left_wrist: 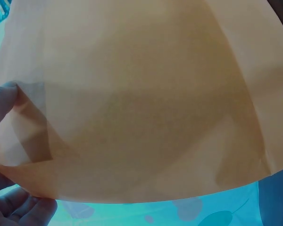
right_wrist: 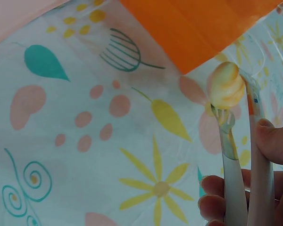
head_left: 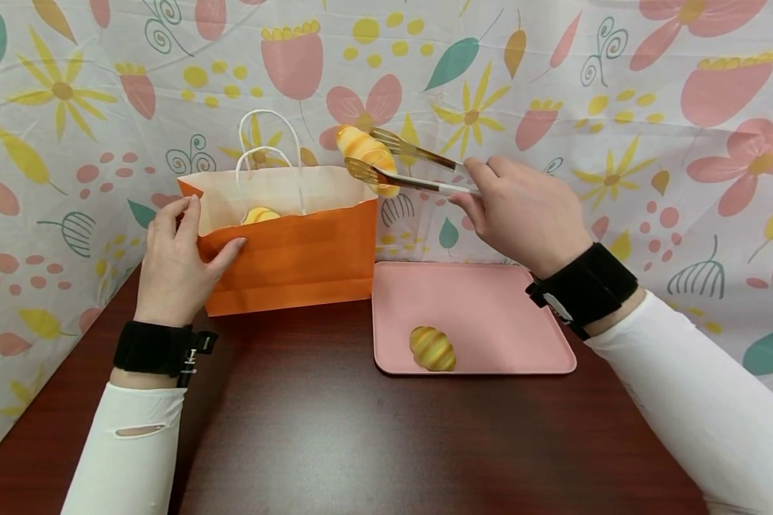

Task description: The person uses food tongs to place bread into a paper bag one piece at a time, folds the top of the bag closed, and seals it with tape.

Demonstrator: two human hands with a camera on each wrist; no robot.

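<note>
My right hand (head_left: 522,207) grips a pair of tongs (head_left: 419,182) with fork-shaped metal ends and white handles. Between the tong ends is a toy-like bread roll (head_left: 368,154), ridged and orange-yellow, raised beside the bag's upper right corner. An orange paper bag (head_left: 296,254) with white rope handles stands open at the top. At its left edge my left hand (head_left: 177,257) holds the rim, thumb on the front and fingers at the side. Inside the bag, part of a yellow bread piece (head_left: 260,214) shows. In the right wrist view the roll (right_wrist: 226,87) sits between the tong ends.
A pink tray (head_left: 489,315) lies right of the bag on the dark wooden table (head_left: 296,429). One yellow-green ridged bread roll (head_left: 433,349) rests near the tray's front left. Behind everything hangs a flower-patterned cloth (head_left: 489,43).
</note>
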